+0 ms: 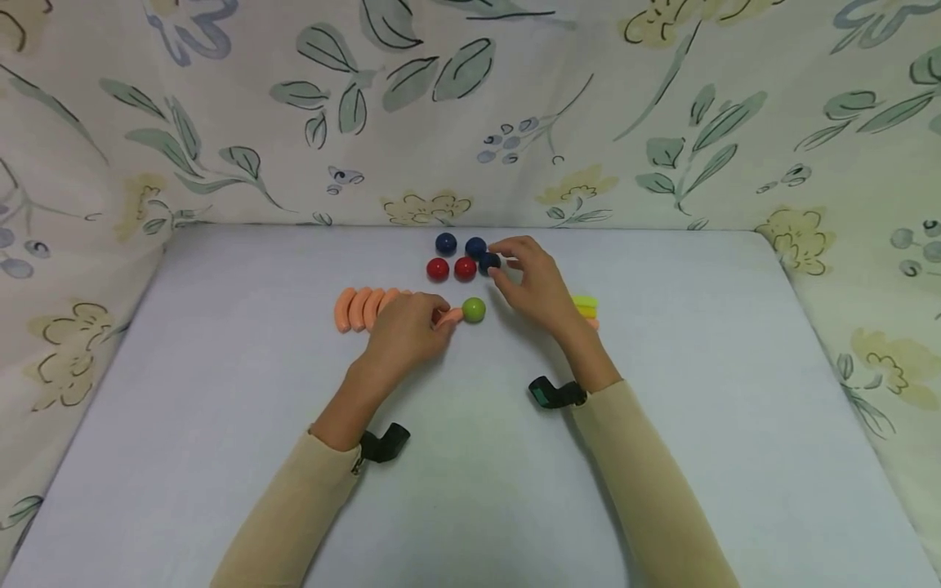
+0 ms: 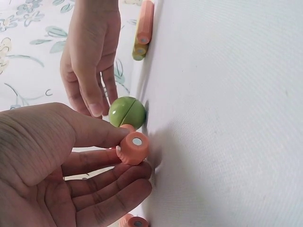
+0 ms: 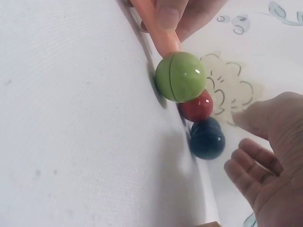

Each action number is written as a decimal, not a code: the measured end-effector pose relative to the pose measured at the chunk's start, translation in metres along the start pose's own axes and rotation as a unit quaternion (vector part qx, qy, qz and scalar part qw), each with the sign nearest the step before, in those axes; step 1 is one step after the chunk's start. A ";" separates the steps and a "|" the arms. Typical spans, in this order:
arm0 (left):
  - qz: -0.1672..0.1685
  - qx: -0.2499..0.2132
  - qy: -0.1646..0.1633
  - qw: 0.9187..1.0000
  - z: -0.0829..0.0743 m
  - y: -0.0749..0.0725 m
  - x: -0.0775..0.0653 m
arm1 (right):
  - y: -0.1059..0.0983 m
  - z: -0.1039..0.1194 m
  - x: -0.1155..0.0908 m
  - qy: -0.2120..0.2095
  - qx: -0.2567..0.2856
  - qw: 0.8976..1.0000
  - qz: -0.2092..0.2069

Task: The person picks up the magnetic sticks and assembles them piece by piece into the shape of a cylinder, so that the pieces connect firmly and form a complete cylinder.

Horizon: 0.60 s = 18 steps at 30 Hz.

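My left hand [image 1: 408, 335] pinches an orange magnetic rod [image 2: 134, 150] between thumb and fingers; a small silver magnet shows in its near end. The rod's far end meets a glossy green ball [image 1: 474, 309] on the table. Just behind lie two red balls [image 1: 437, 269] and several dark blue balls [image 1: 446, 243]. My right hand [image 1: 542, 286] reaches over the nearest dark blue ball [image 1: 488, 262], thumb and fingers spread around it. In the right wrist view, a gap shows between those fingers and the blue balls [image 3: 207, 142].
Several curved orange pieces [image 1: 344, 310] stand in a row left of my left hand, which partly covers them. Yellow-green, yellow and orange rods [image 1: 586, 301] lie behind my right wrist. A floral cloth [image 1: 470, 122] hangs at the white table's [image 1: 470, 506] back edge.
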<state>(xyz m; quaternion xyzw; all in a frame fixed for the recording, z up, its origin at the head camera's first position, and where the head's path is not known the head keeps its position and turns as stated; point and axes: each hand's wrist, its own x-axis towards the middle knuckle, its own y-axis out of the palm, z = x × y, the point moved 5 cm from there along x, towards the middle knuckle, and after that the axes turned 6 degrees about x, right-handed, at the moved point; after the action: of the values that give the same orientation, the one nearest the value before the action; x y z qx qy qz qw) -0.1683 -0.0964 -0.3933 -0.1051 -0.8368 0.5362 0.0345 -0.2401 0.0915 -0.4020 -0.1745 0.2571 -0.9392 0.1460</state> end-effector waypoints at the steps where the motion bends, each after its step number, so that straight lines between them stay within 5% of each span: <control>1: 0.000 0.000 0.000 1.000 0.000 0.000 0.000 | 0.001 -0.001 0.001 0.002 -0.003 1.000 0.002; 18: -0.009 -0.008 0.014 1.000 0.000 0.001 0.000 | 0.016 0.010 0.012 -0.020 -0.041 0.999 0.005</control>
<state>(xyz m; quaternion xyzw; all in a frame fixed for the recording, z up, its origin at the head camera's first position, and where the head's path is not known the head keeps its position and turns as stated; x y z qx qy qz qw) -0.1681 -0.0955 -0.3942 -0.1054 -0.8417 0.5272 0.0504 -0.2440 0.0691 -0.3993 -0.1981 0.2936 -0.9233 0.1483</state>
